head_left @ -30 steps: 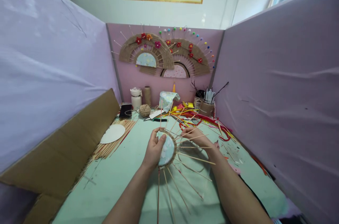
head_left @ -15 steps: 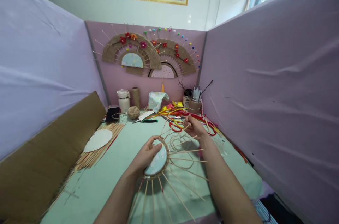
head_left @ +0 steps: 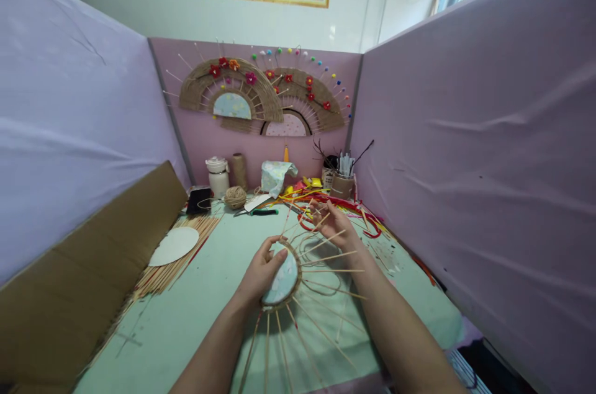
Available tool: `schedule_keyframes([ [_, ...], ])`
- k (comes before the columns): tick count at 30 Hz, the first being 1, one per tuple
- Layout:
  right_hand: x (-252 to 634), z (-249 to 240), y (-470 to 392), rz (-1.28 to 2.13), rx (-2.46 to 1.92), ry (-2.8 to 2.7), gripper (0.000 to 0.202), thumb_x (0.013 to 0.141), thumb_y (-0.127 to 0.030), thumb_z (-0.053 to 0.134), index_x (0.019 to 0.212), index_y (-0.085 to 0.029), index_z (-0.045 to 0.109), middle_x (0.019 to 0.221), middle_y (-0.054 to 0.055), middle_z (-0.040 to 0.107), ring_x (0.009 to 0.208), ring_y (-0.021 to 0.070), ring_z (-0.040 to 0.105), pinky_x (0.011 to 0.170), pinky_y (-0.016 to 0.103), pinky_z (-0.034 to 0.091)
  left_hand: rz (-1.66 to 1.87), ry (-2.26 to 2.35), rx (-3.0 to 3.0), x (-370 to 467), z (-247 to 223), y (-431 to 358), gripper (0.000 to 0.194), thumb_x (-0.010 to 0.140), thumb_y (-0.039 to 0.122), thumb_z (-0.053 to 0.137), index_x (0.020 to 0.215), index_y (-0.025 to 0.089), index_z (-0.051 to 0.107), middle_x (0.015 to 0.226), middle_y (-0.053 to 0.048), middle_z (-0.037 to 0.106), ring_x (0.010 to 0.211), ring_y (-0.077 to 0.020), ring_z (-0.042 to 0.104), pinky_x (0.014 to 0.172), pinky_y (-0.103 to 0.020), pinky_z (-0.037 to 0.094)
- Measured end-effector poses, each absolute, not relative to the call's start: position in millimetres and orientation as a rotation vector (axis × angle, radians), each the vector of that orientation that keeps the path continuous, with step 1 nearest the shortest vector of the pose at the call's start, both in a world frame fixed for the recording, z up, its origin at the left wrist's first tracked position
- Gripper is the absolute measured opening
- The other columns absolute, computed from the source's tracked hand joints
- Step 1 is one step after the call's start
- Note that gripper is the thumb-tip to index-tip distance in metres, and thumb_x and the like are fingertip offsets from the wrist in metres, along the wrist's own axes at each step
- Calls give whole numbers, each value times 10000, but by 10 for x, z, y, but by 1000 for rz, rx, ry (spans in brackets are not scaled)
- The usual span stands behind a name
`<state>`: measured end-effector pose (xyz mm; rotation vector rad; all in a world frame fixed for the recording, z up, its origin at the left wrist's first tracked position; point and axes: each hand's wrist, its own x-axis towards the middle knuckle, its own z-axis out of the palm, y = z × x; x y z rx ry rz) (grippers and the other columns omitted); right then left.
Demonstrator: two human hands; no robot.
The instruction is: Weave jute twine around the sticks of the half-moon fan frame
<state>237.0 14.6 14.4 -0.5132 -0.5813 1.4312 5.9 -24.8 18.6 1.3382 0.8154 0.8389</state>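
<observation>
A half-round panel (head_left: 285, 282) covered in pale blue fabric has a brown corded rim, and thin wooden sticks fan out from it to the right and downward. My left hand (head_left: 266, 267) grips its left side, the thumb lying on the fabric. Among the upper sticks is my right hand (head_left: 331, 220), its fingers partly spread beyond them; whether a strand of twine lies between its fingertips is too small to tell. Loose twine (head_left: 321, 285) loops behind the sticks, over the pale green tabletop (head_left: 200, 319).
A cardboard sheet (head_left: 93, 270), a bundle of sticks (head_left: 156, 276) and a white oval (head_left: 174, 246) lie left. Behind are a twine ball (head_left: 235, 197), green-handled pliers (head_left: 264, 212), a white jar (head_left: 217, 177), red and yellow strips and a brush pot (head_left: 342, 186).
The panel has turned slightly and shifted a little right with my left hand. My right hand has moved slightly left, its fingers more spread than before.
</observation>
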Motion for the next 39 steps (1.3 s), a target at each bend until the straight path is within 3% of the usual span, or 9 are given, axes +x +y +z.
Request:
schedule_keyframes([
  [3,2198,130,139,1576,-399,-511,213,805,-316,617,672,-200,499,564,-43,566,571,100,571,628,253,486,956,801,1298,46,228,-254,546,729,484,611,1158,193,440,511,87,468,362,-60,408,354,-151,261],
  [7,1977,94,72,1740,-501,-666,292,762,-272,669,613,-191,432,392,-120,318,333,38,309,419,177,347,1051,781,1263,40,249,-262,571,706,461,647,1162,197,428,510,95,469,373,-59,420,368,-148,279],
  [10,1855,76,-26,1823,-772,-968,217,701,-267,720,742,-175,528,502,-85,483,401,49,421,438,186,348,1081,758,1241,42,240,-260,574,705,459,648,1164,199,422,533,82,508,393,-68,453,382,-151,297],
  [14,1804,86,-108,1813,-908,-1193,311,629,-246,764,867,-153,586,683,-22,616,536,86,553,539,225,415,1097,751,1242,43,240,-265,558,710,445,648,1155,196,423,536,72,527,402,-75,466,386,-154,298],
  [21,1849,115,-91,1731,-923,-1227,305,569,-268,794,765,-131,604,644,-23,600,542,82,541,547,221,391,1134,759,1255,54,212,-254,465,732,430,631,1080,215,409,556,66,550,422,-82,483,402,-157,329],
  [27,1807,191,-139,1665,-918,-1136,233,646,-301,736,707,-161,560,543,-63,519,466,61,458,506,214,352,1153,747,1255,48,173,-228,458,728,429,637,1059,217,401,569,69,551,432,-84,489,418,-166,357],
  [33,1812,290,-222,1747,-788,-1167,249,604,-249,750,724,-159,552,614,-34,577,530,93,536,525,223,378,1148,757,1221,59,159,-220,516,704,421,665,1101,172,448,584,48,570,462,-93,512,445,-181,377],
  [39,1808,289,-223,1699,-749,-1123,183,648,-231,701,672,-165,532,551,-58,525,481,79,494,498,215,358,1131,761,1196,67,193,-241,482,674,416,691,1043,166,508,632,33,585,492,-95,530,466,-190,388],
])
